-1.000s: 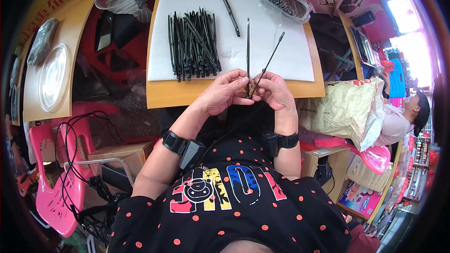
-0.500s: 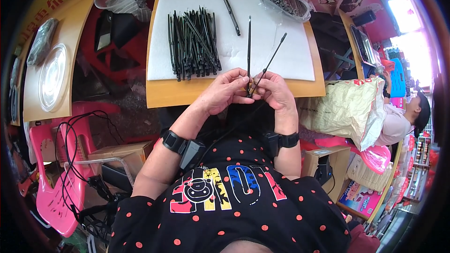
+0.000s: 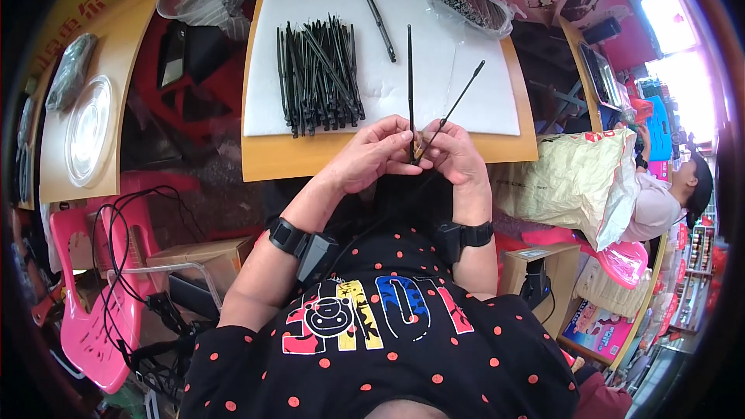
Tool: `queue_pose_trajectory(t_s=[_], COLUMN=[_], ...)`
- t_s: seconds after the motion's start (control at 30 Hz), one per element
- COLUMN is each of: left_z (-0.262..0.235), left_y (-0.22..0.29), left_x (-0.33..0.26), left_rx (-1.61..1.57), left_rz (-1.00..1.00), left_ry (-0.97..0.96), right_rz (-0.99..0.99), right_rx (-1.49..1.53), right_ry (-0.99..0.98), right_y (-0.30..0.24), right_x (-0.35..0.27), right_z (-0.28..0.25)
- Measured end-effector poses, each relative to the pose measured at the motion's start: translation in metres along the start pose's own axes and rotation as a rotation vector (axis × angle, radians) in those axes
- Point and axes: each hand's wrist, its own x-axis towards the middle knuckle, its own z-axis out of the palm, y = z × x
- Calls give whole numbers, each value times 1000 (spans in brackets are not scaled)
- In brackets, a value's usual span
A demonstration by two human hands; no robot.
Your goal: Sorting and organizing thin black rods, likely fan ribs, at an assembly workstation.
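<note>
My left hand pinches the lower end of a thin black rod, which stands nearly upright. In the fingers of my right hand is a second thin black rod, leaning to the right, with a small thicker tip. The lower ends of both rods meet between my fingertips, where their join is partly hidden. On the white foam sheet, beyond my hands to the left, lies a pile of similar black rods. A couple more rods lie apart, right of the pile.
The foam covers a wooden table. A clear bag of thin dark pieces rests at its far right corner. A pale woven sack stands at the right, near another person. Pink chairs and black cables are at the left.
The rod in my right hand leans slightly further right, so the two rods' tips are wider apart. My hands stay in nearly the same place.
</note>
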Motion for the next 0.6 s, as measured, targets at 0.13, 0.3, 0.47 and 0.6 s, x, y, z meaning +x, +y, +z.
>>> queue_pose_trajectory(t_s=[0.13,0.3,0.47,0.6], left_z=[-5,-1,-5,1], left_y=[-7,-3,-6,-4], left_x=[2,-1,1,0], left_rx=[104,303,366,369], left_rz=[95,76,46,30], left_ry=[45,102,84,80], right_rz=[-221,-350,-297,-315], right_rx=[-171,-470,-531,-530], right_ry=[90,130,114,190], right_y=[-3,-8,-18,-20], right_x=[-3,-12,-22,-22], right_z=[9,31,37,37])
